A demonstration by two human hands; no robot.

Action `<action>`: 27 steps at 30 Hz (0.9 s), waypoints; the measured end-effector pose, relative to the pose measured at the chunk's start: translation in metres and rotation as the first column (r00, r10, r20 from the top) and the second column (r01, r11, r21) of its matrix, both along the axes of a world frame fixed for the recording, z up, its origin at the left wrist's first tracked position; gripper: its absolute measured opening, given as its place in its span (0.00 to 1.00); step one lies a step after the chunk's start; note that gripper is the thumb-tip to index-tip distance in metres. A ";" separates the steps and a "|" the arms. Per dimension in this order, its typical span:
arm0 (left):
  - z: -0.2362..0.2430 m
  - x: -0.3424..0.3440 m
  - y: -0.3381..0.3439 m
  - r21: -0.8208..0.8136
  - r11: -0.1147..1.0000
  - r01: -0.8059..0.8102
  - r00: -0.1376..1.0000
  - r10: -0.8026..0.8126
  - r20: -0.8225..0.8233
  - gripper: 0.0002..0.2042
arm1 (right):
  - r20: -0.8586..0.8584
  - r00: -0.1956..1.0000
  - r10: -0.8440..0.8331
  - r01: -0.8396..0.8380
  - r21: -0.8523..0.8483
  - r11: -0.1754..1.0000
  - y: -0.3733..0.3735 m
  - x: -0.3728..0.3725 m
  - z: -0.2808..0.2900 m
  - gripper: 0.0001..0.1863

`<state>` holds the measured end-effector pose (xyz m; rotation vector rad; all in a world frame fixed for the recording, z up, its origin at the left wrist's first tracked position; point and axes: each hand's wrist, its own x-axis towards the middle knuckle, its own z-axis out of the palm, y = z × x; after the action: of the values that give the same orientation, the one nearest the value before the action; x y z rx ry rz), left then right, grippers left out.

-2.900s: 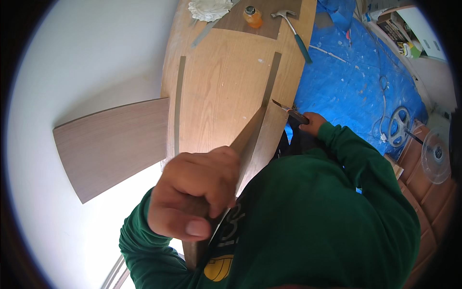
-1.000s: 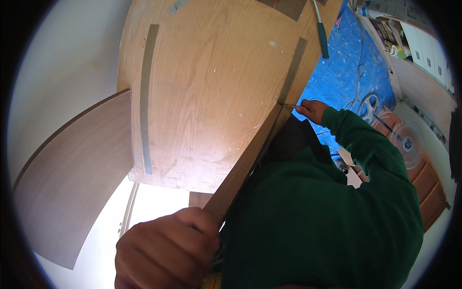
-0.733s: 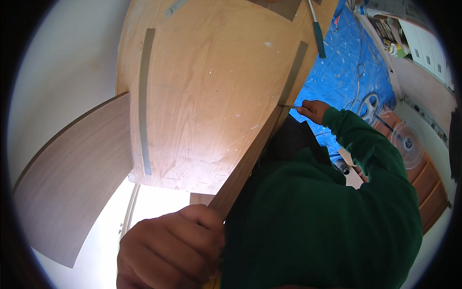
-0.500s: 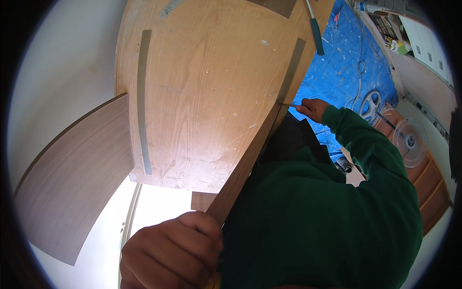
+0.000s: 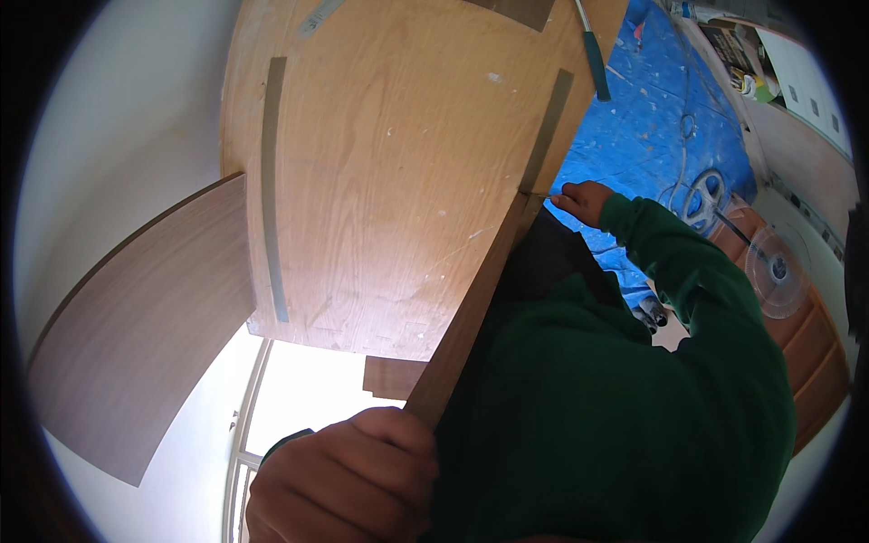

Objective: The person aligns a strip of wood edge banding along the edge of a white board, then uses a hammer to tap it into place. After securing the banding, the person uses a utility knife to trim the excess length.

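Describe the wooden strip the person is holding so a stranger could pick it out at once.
Start at the big light plywood board filling the upper middle. Along its right edge a long narrow wooden strip runs diagonally, gripped at its lower end by the left hand and touched at its upper end by the right hand. Unlike the thin grey bands lying flat on the board, it is brown, thicker and hand-held.

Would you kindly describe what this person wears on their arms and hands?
Both arms are in long dark green sleeves of soft, sweatshirt-like cloth. The right sleeve ends in a snug cuff at the wrist. The left hand and right hand are bare: no gloves, and no rings or watch show.
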<state>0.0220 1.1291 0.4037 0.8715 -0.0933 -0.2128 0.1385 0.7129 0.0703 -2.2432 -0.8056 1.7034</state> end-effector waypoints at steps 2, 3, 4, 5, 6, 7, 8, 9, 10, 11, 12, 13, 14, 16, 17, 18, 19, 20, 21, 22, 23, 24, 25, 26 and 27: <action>0.003 -0.002 -0.005 -0.001 0.999 -0.048 0.999 0.048 -0.010 0.20 | -0.007 1.000 0.005 -0.006 -0.013 1.000 0.002 0.001 0.001 0.34; 0.003 -0.002 -0.005 0.009 1.000 -0.025 1.000 0.025 -0.011 0.20 | -0.016 1.000 -0.003 0.003 -0.024 1.000 0.003 0.001 0.002 0.34; 0.004 -0.001 -0.005 0.018 1.000 -0.001 1.000 0.001 -0.011 0.20 | -0.021 1.000 -0.011 0.010 -0.032 0.999 0.004 0.001 0.002 0.34; 0.005 -0.001 -0.006 0.028 0.999 0.023 1.000 -0.022 -0.013 0.20 | -0.028 0.999 -0.016 0.015 -0.046 0.999 0.004 0.000 0.003 0.34; 0.007 -0.001 -0.007 0.040 0.999 0.007 1.000 -0.007 -0.020 0.21 | -0.022 0.999 -0.025 0.024 -0.050 0.998 0.005 -0.002 0.003 0.35; 0.009 -0.001 -0.010 0.052 0.999 -0.008 1.000 0.010 -0.028 0.21 | -0.018 0.999 -0.030 0.029 -0.059 0.998 0.004 -0.004 0.004 0.35; 0.011 -0.002 -0.012 0.064 0.998 -0.024 0.999 0.026 -0.036 0.21 | -0.015 0.999 -0.035 0.034 -0.069 0.997 0.004 -0.006 0.003 0.35; 0.014 -0.002 -0.015 0.075 0.997 -0.028 0.998 0.032 -0.055 0.21 | -0.013 0.999 -0.039 0.038 -0.063 0.997 0.003 -0.007 0.003 0.36; 0.017 -0.002 -0.018 0.086 0.996 -0.031 0.997 0.037 -0.074 0.22 | -0.010 0.999 -0.043 0.042 -0.058 0.997 0.002 -0.008 0.003 0.36; 0.019 -0.001 -0.019 0.096 0.995 -0.033 0.995 0.042 -0.093 0.22 | 0.000 0.999 -0.054 0.054 -0.058 0.997 0.001 -0.009 0.002 0.36; 0.020 -0.001 -0.021 0.095 0.995 -0.026 0.996 0.035 -0.088 0.22 | 0.000 0.999 -0.048 0.048 -0.019 0.999 0.000 -0.009 0.000 0.37; 0.021 0.000 -0.022 0.094 0.995 -0.020 0.996 0.028 -0.082 0.22 | 0.009 0.999 -0.050 0.050 0.016 0.999 -0.001 -0.009 -0.001 0.38; 0.021 0.001 -0.023 0.093 0.996 -0.014 0.997 0.021 -0.076 0.22 | -0.002 0.999 -0.044 0.044 0.025 0.999 -0.002 -0.008 -0.003 0.39; 0.021 0.003 -0.025 0.092 0.996 -0.006 0.998 0.012 -0.066 0.22 | -0.039 0.999 -0.033 0.033 0.009 0.999 -0.004 -0.005 -0.006 0.38; 0.021 0.003 -0.027 0.091 0.996 -0.001 0.998 0.007 -0.062 0.22 | -0.060 0.998 -0.030 0.029 -0.020 0.999 -0.004 -0.005 -0.008 0.38; 0.022 0.004 -0.029 0.101 0.995 -0.008 0.998 0.014 -0.064 0.22 | -0.093 0.994 -0.055 0.054 -0.021 0.998 -0.005 -0.005 -0.009 0.38; 0.023 0.005 -0.031 0.111 0.994 -0.015 0.998 0.023 -0.066 0.22 | -0.118 0.989 -0.085 0.082 -0.030 0.996 -0.006 -0.006 -0.009 0.39; 0.023 0.005 -0.032 0.122 0.992 -0.022 0.997 0.031 -0.069 0.22 | -0.140 0.983 -0.121 0.117 -0.035 0.993 -0.008 -0.008 -0.010 0.39; 0.024 0.006 -0.033 0.118 0.993 -0.016 0.997 0.025 -0.070 0.22 | -0.129 0.983 -0.133 0.132 -0.020 0.991 -0.010 -0.011 -0.009 0.39; 0.025 0.007 -0.034 0.114 0.993 -0.010 0.997 0.018 -0.071 0.22 | -0.115 0.982 -0.153 0.154 0.000 0.988 -0.012 -0.014 -0.008 0.39; 0.025 0.007 -0.035 0.110 0.994 -0.004 0.997 0.012 -0.071 0.22 | -0.108 0.980 -0.167 0.170 0.020 0.985 -0.015 -0.017 -0.007 0.39; 0.026 0.008 -0.035 0.121 0.993 0.000 0.997 0.008 -0.072 0.21 | -0.079 0.983 -0.166 0.169 0.028 0.985 -0.017 -0.018 -0.007 0.40; 0.027 0.009 -0.036 0.132 0.991 0.005 0.997 0.005 -0.073 0.21 | -0.057 0.985 -0.161 0.163 0.037 0.986 -0.020 -0.019 -0.006 0.40; 0.027 0.009 -0.036 0.143 0.990 0.010 0.997 0.001 -0.074 0.21 | -0.036 0.988 -0.149 0.150 0.029 0.988 -0.022 -0.020 -0.006 0.40; 0.027 0.010 -0.037 0.139 0.990 0.015 0.998 -0.007 -0.063 0.21 | -0.038 0.989 -0.140 0.142 0.045 0.989 -0.023 -0.019 -0.006 0.40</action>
<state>0.0317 1.0924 0.4306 1.0028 -0.0253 -0.2589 0.1194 0.6900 0.0643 -2.1770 -0.6559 1.6361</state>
